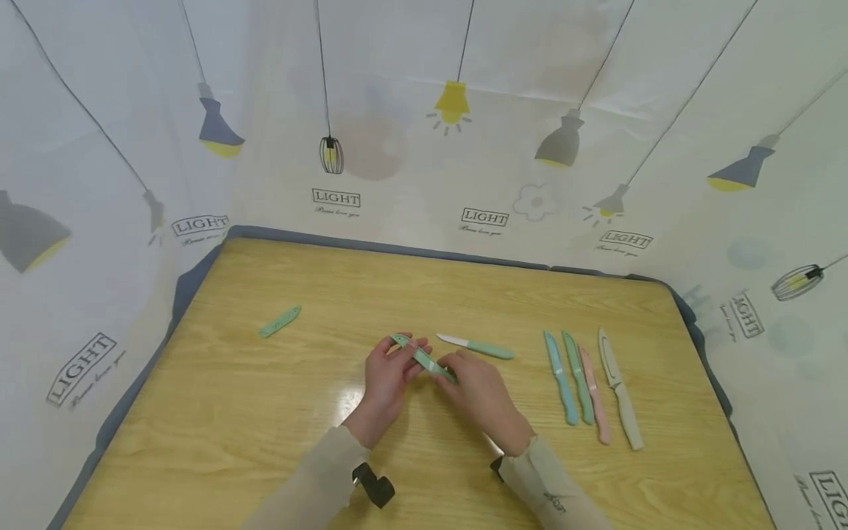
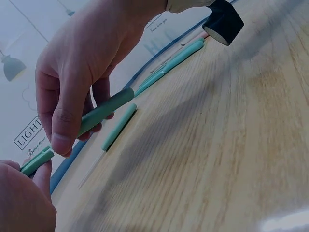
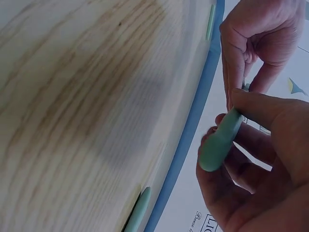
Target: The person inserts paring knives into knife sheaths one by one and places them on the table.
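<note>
In front of me both hands hold a light green knife at its two ends. My left hand (image 1: 384, 379) pinches the green blade sheath (image 1: 402, 339) between thumb and fingers. My right hand (image 1: 483, 390) grips the green knife handle (image 2: 107, 112), whose rounded end sticks out past the fingers. Right fingertips cover the place where handle and sheath come together in the left wrist view. Just beyond the right hand lies an unsheathed paring knife (image 1: 490, 350), white blade pointing left, green handle to the right. A loose green sheath (image 1: 280, 322) rests on the table at the left.
To the right, a row of sheathed knives lies on the wooden table (image 1: 265, 412): a blue knife (image 1: 563, 390), a green knife (image 1: 581, 390), a pink knife (image 1: 596, 405) and a larger beige knife (image 1: 625, 412). A lamp-patterned cloth (image 1: 397, 88) hangs around the table's edges.
</note>
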Tool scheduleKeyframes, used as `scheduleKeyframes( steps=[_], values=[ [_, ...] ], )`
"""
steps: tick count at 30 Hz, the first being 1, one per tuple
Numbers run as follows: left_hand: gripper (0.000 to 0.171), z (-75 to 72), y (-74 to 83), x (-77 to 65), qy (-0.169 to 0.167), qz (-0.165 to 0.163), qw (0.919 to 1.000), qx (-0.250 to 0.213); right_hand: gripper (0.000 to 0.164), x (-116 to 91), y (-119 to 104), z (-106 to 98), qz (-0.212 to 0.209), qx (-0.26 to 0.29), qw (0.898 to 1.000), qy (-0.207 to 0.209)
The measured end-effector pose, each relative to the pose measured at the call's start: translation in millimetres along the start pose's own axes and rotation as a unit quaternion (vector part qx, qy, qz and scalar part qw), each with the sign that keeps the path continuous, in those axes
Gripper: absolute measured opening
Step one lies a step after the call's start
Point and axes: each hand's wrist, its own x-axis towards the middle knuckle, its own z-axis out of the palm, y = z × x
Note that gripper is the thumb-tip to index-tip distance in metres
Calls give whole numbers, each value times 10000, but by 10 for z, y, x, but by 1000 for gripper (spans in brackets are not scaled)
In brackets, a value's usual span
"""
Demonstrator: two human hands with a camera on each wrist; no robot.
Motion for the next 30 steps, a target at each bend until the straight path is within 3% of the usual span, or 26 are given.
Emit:
scheduleKeyframes(
  steps=[4, 10, 21, 30],
  values=[
    [41, 13, -5, 4, -97, 10, 9999, 106, 19, -15, 25, -1, 12, -168, 9998, 106],
    [44, -19, 18, 17, -285, -121, 9989, 354, 20, -70, 103, 4, 364, -79, 9993, -11],
    [30, -284, 150, 55, 382, -127, 9984, 401, 26, -232, 406, -147, 845, 117, 9958, 324],
    [34, -388, 301, 55, 504, -102, 9976, 468, 26, -371, 787, -255, 1206, -60, 9906, 644]
  ],
)
